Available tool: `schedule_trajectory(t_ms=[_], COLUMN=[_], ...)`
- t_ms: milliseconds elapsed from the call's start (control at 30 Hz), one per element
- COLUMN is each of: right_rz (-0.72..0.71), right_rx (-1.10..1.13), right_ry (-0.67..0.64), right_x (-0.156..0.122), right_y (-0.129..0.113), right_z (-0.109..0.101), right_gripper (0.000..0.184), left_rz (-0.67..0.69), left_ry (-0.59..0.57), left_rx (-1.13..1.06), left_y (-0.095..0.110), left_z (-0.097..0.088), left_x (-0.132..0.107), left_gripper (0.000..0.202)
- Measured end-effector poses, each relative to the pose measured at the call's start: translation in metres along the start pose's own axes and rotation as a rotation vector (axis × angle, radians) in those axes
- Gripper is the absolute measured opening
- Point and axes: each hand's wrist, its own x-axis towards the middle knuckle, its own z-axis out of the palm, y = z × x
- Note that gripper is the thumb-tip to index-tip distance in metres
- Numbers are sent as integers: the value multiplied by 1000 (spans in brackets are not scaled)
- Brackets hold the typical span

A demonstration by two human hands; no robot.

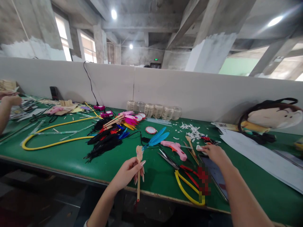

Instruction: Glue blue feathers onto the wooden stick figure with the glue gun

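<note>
My left hand [127, 173] is shut on a thin wooden stick [138, 179], which stands upright with a pale pink feather-shaped piece [139, 153] at its top. My right hand [213, 153] reaches over the green table [59, 160] and pinches a small white piece [199, 148]. A pink hot glue gun [174, 149] lies just left of that hand. Blue feathers [157, 137] lie beyond my left hand. Below the glue gun are black-handled scissors [168, 159] and yellow-handled cutters [187, 189].
Black feathers [101, 142], pink feathers on sticks [125, 118], glass jars [153, 111] and a yellow tube [59, 135] lie on the table. White scraps [191, 131] and a dark tablet [214, 173] are nearby. A co-worker's hand [11, 101] shows at far left.
</note>
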Motion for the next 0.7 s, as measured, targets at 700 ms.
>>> schedule_trajectory(t_ms=[700], right_rz=[59], right_rx=[0], right_ry=[6], right_x=[6], right_y=[-9], right_z=[2], right_gripper=[25], left_rz=[-9], left_ry=[-2], left_rx=[9], left_y=[0], left_z=[1], left_x=[0], left_gripper=[34])
